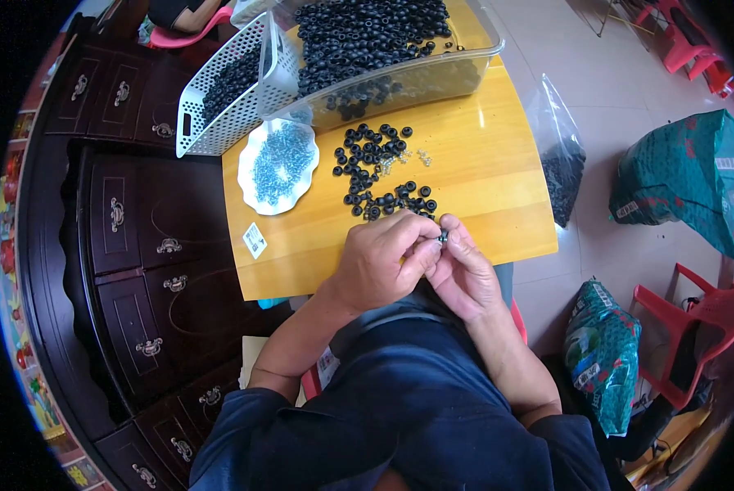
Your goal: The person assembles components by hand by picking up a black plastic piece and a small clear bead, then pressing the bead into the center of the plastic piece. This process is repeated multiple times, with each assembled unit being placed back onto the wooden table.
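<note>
Over the table's near edge my two hands meet fingertip to fingertip. My right hand (469,277) pinches a small dark round piece (443,236) between thumb and fingers. My left hand (385,255) is closed in a pinch against that piece; whatever sits between its fingertips is too small to make out. Just beyond the hands, loose black ring-shaped pieces (371,154) are scattered on the yellow wooden table (498,180). A few tiny clear pieces (395,162) lie among them. To the left, a white scalloped plate (246,186) holds many small clear bluish pieces (281,164).
At the far side stand a clear plastic bin (432,86) full of black pieces and a white perforated basket (191,135). A small white label (255,240) lies at left. Dark drawers (129,213) line the left; teal sacks (682,176) and a red chair (702,327) are at right.
</note>
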Motion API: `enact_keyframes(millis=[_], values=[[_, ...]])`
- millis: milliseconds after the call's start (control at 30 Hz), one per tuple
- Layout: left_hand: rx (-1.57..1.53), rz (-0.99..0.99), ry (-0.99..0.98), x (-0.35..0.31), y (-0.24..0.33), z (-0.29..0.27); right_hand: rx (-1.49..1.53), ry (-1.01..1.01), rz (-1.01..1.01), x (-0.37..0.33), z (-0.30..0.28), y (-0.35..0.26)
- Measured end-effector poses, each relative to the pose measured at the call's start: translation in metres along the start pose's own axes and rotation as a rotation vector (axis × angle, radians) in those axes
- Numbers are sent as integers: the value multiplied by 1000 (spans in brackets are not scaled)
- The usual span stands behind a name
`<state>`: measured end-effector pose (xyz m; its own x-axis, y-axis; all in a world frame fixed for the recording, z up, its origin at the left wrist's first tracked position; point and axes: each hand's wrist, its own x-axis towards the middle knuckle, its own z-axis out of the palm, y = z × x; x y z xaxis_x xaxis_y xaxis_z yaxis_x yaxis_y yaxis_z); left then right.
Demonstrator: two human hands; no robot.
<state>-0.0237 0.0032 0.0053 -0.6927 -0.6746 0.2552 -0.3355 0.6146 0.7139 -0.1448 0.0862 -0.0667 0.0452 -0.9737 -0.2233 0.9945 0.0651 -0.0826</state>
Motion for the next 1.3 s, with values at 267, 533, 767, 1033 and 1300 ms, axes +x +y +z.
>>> enact_keyframes(millis=[267, 533, 767, 1033, 1300], values=[[3, -23, 51, 4, -3, 6, -81, -30, 33, -1, 3, -1], [-16, -59, 52, 1, -3, -4, -63, 38, 33, -1, -5, -1], [132, 27, -17, -1, 1, -8, -84, 82, 26, -1, -7, 0], [281, 73, -48, -1, 1, -14, -235, 158, -41, -4, -1, 5], [-40, -193, -191, 0, -1, -26, -294, 108, 30, -4, -5, 4]])
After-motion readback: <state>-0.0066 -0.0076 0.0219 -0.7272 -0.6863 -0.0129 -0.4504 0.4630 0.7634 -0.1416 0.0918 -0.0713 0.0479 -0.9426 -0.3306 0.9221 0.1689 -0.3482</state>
